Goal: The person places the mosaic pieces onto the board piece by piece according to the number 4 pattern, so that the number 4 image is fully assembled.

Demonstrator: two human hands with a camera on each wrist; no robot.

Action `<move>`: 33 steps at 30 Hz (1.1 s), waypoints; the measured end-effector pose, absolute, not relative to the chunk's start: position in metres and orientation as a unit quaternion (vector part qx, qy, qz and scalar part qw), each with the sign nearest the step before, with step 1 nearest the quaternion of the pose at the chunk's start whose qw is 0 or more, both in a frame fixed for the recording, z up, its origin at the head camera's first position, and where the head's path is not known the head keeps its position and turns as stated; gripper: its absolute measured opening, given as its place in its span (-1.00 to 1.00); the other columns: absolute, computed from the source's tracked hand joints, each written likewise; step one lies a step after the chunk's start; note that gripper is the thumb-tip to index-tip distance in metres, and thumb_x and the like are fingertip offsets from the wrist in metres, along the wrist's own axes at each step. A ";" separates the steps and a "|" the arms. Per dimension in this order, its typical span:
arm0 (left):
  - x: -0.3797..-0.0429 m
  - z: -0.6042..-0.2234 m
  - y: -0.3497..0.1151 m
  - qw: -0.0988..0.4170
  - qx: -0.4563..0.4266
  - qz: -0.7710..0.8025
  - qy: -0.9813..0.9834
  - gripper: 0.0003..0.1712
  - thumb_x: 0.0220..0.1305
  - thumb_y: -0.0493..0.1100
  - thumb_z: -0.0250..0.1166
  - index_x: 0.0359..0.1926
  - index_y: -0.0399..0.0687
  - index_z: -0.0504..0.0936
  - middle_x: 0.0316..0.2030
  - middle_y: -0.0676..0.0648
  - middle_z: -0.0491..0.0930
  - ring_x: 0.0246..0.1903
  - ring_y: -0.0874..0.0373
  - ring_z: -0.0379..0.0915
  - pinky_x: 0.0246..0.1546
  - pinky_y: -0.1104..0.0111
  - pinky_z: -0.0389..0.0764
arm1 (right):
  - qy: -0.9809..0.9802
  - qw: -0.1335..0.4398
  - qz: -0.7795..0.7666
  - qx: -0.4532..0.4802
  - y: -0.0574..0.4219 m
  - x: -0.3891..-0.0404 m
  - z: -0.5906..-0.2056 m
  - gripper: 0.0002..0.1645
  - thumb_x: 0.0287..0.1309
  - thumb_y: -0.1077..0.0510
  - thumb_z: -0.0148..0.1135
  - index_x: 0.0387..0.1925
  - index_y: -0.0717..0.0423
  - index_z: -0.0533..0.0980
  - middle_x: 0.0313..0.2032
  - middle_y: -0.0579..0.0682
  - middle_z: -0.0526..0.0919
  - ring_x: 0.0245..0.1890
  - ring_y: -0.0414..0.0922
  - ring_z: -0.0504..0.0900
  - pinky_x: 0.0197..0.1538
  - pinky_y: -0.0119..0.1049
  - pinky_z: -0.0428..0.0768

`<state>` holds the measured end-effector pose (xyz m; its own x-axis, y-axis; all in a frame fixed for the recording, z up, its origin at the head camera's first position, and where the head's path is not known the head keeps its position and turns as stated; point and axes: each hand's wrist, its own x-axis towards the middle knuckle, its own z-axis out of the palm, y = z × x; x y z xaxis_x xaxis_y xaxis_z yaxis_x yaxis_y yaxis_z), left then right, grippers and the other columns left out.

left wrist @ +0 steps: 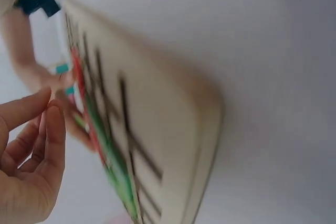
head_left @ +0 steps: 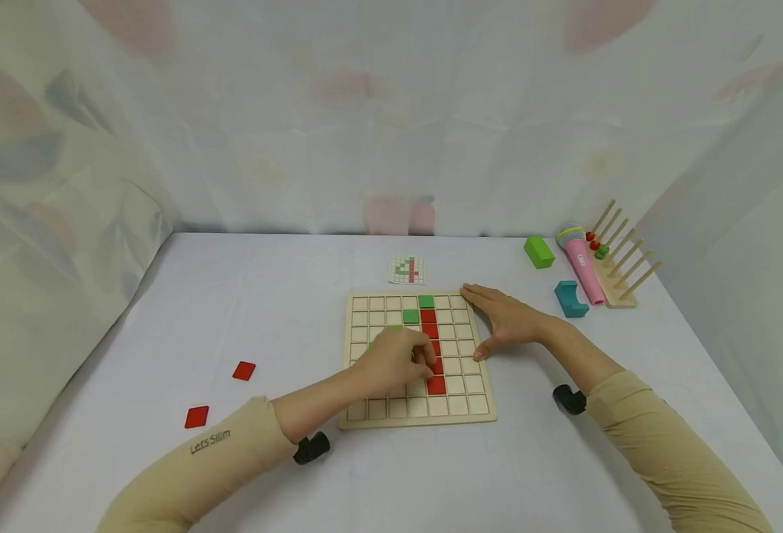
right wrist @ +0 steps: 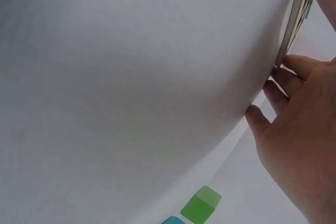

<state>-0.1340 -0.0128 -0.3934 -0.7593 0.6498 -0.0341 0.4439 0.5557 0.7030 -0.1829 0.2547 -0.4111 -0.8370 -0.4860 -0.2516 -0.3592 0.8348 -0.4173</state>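
A pale wooden grid board (head_left: 458,405) lies on the table, with several red tiles (head_left: 436,385) in one column and several green tiles (head_left: 411,316) running diagonally. Over its middle hovers my left hand (head_left: 391,360), fingers bent and thumb close to the index fingertip beside the red column. In the left wrist view no tile shows between the fingertips of the left hand (left wrist: 31,166). My right hand (head_left: 508,320) rests spread at the board's right edge, its thumb and fingers touching the rim. The right wrist view shows that hand (right wrist: 299,124) against the board's side.
Two loose red tiles (head_left: 244,371) lie left of the board. Behind it is a small pattern card (head_left: 407,270). At the back right are a green block (head_left: 539,252), a teal block (head_left: 570,299), a pink microphone (head_left: 585,270) and a peg stand (head_left: 624,298) with small beads.
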 end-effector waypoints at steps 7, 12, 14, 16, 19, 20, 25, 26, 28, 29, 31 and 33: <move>-0.156 -0.377 -0.042 0.143 0.297 0.340 0.881 -0.87 0.11 -0.21 0.47 -0.30 -0.08 0.71 -0.47 0.06 0.64 -0.46 0.28 0.47 -0.38 0.47 0.49 | 0.942 0.174 -0.174 -0.229 0.255 -0.183 -0.412 0.49 -0.27 -0.34 0.52 0.54 0.20 -0.04 0.56 0.19 -0.02 0.57 0.22 -0.05 0.49 0.29 0.06; -0.178 -0.367 -0.077 0.177 0.276 0.350 0.878 -0.81 0.16 -0.20 0.43 -0.19 -0.12 0.71 -0.39 0.01 0.65 -0.44 0.21 0.51 -0.34 0.38 0.52 | 0.942 0.176 -0.173 -0.228 0.256 -0.184 -0.414 0.49 -0.27 -0.34 0.52 0.54 0.19 -0.05 0.57 0.17 -0.03 0.58 0.20 -0.07 0.51 0.27 0.05; -0.186 -0.366 -0.095 0.180 0.278 0.343 0.879 -0.78 0.18 -0.20 0.41 -0.14 -0.12 0.71 -0.36 -0.01 0.65 -0.40 0.20 0.52 -0.31 0.37 0.54 | 0.942 0.178 -0.174 -0.227 0.256 -0.185 -0.414 0.49 -0.26 -0.34 0.52 0.54 0.18 -0.05 0.57 0.15 -0.04 0.58 0.19 -0.08 0.51 0.25 0.04; -0.191 -0.366 -0.114 0.177 0.282 0.334 0.882 -0.75 0.19 -0.19 0.40 -0.09 -0.11 0.70 -0.34 -0.01 0.66 -0.35 0.20 0.54 -0.26 0.36 0.56 | 0.941 0.177 -0.175 -0.227 0.256 -0.185 -0.414 0.49 -0.26 -0.34 0.52 0.54 0.18 -0.05 0.57 0.15 -0.04 0.58 0.19 -0.07 0.51 0.26 0.05; -0.197 -0.369 -0.145 0.170 0.284 0.326 0.886 -0.71 0.20 -0.17 0.40 -0.05 -0.10 0.68 -0.32 0.01 0.66 -0.28 0.21 0.56 -0.18 0.36 0.59 | 0.941 0.178 -0.176 -0.227 0.256 -0.184 -0.414 0.49 -0.27 -0.33 0.52 0.54 0.18 -0.05 0.57 0.16 -0.03 0.58 0.19 -0.07 0.50 0.27 0.06; -0.198 -0.370 -0.155 0.169 0.280 0.323 0.888 -0.70 0.20 -0.17 0.39 -0.04 -0.08 0.68 -0.32 0.02 0.66 -0.26 0.20 0.56 -0.15 0.36 0.59 | 0.941 0.178 -0.176 -0.227 0.255 -0.184 -0.413 0.49 -0.27 -0.34 0.52 0.54 0.18 -0.05 0.57 0.16 -0.03 0.58 0.19 -0.06 0.50 0.27 0.07; -0.200 -0.376 -0.204 0.189 0.260 0.312 0.894 -0.69 0.24 -0.12 0.37 0.01 -0.02 0.68 -0.22 0.02 0.67 -0.16 0.15 0.56 -0.13 0.33 0.60 | 0.941 0.179 -0.174 -0.227 0.256 -0.184 -0.414 0.49 -0.26 -0.34 0.52 0.54 0.18 -0.05 0.57 0.15 -0.04 0.58 0.19 -0.07 0.50 0.27 0.07; -0.200 -0.377 -0.214 0.194 0.258 0.309 0.895 -0.69 0.25 -0.11 0.36 0.02 0.00 0.67 -0.19 0.01 0.67 -0.14 0.14 0.56 -0.12 0.32 0.59 | 0.942 0.179 -0.173 -0.227 0.256 -0.185 -0.414 0.49 -0.26 -0.35 0.52 0.54 0.18 -0.05 0.57 0.15 -0.04 0.58 0.19 -0.07 0.50 0.26 0.07; -0.200 -0.378 -0.231 0.206 0.255 0.305 0.894 -0.68 0.27 -0.08 0.35 0.04 0.03 0.66 -0.12 -0.02 0.68 -0.10 0.13 0.56 -0.11 0.32 0.58 | 0.942 0.178 -0.172 -0.227 0.256 -0.185 -0.415 0.49 -0.26 -0.34 0.52 0.54 0.18 -0.05 0.57 0.15 -0.04 0.58 0.19 -0.07 0.51 0.25 0.07; -0.201 -0.379 -0.239 0.214 0.253 0.306 0.892 -0.67 0.27 -0.08 0.35 0.05 0.03 0.66 -0.09 -0.04 0.67 -0.09 0.13 0.56 -0.10 0.32 0.58 | 0.942 0.178 -0.172 -0.228 0.256 -0.185 -0.415 0.49 -0.26 -0.34 0.52 0.54 0.18 -0.06 0.57 0.15 -0.04 0.58 0.19 -0.07 0.51 0.25 0.06; -0.202 -0.382 -0.254 0.232 0.252 0.311 0.887 -0.67 0.27 -0.11 0.34 0.06 0.04 0.65 -0.02 -0.07 0.66 -0.08 0.13 0.57 -0.07 0.35 0.57 | 0.942 0.177 -0.170 -0.230 0.256 -0.185 -0.415 0.49 -0.25 -0.34 0.52 0.54 0.19 -0.05 0.57 0.16 -0.04 0.58 0.20 -0.06 0.51 0.25 0.06; -0.204 -0.385 -0.267 0.248 0.253 0.317 0.880 -0.67 0.28 -0.15 0.33 0.07 0.04 0.65 0.02 -0.09 0.66 -0.07 0.16 0.58 -0.05 0.40 0.56 | 0.941 0.177 -0.171 -0.230 0.256 -0.185 -0.415 0.48 -0.25 -0.33 0.52 0.54 0.20 -0.05 0.57 0.16 -0.04 0.58 0.20 -0.07 0.51 0.25 0.06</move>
<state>-0.2045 -0.2666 -0.3850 -0.7485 0.6027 -0.2766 0.2877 0.6709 0.6835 -0.1854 0.2561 -0.4147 -0.8314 -0.4940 -0.2545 -0.3726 0.8353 -0.4044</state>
